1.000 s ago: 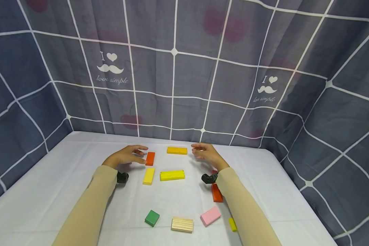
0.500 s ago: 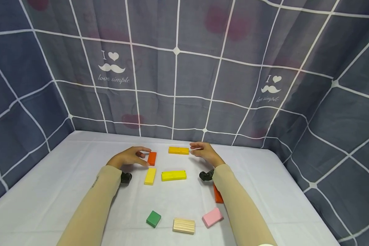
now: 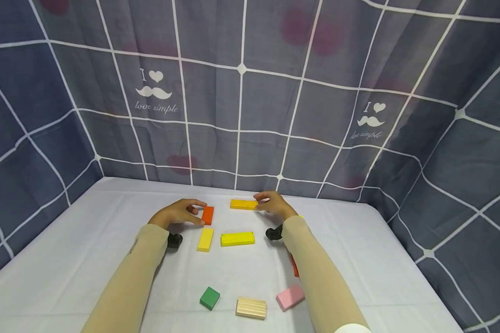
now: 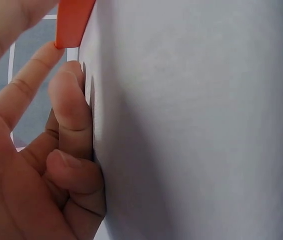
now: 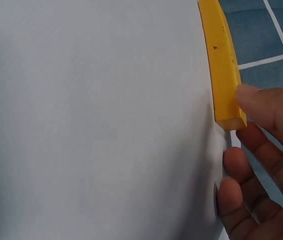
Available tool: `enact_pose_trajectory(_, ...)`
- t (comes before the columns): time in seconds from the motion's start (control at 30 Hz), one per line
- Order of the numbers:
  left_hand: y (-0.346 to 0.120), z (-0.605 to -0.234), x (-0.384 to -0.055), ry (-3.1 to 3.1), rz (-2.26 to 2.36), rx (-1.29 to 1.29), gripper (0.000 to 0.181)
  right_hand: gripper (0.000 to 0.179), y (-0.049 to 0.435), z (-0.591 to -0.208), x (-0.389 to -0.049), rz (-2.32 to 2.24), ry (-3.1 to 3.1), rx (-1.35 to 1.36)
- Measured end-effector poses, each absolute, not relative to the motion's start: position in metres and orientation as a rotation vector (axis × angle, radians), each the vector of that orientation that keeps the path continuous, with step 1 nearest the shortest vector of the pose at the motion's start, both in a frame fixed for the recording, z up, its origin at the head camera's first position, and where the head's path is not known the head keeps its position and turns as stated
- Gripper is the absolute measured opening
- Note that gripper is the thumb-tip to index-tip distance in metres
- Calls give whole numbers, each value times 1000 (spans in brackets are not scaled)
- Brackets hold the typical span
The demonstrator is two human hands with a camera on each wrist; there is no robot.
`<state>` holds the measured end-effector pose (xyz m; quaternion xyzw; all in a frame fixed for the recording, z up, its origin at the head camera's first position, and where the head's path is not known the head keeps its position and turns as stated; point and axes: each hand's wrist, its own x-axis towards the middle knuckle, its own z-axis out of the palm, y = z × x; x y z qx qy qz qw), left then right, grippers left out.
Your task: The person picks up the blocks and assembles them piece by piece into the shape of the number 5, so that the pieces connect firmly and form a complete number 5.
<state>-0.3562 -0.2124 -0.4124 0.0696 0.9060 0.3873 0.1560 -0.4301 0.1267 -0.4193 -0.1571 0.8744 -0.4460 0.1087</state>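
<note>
In the head view my left hand is at the far left of the group, pinching an orange-red block between thumb and index finger. The left wrist view shows the index fingertip against one end of that block, with the other fingers curled near the cloth. On the far right, my right hand pinches the right end of an amber-yellow block. Close up in the right wrist view, the thumb overlaps the end of this block, the index finger is right at its corner, and the remaining fingers are bent below.
Nearer on the white cloth lie a pale yellow block, a bright yellow block, a green block, a ridged wooden block and a pink block. My right sleeve partly covers a red block. A checked curtain stands behind.
My right hand has moved left, from beside the amber-yellow block onto its end. My left thumb and index finger have come in to the orange-red block. The blocks look unmoved.
</note>
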Motion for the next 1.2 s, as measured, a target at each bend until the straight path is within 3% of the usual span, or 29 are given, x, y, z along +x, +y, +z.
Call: enact_pose_trajectory(1.2,-209,-416,-358,2561,1145,152,72,35,118,-410,-425,-1009,2755,-518)
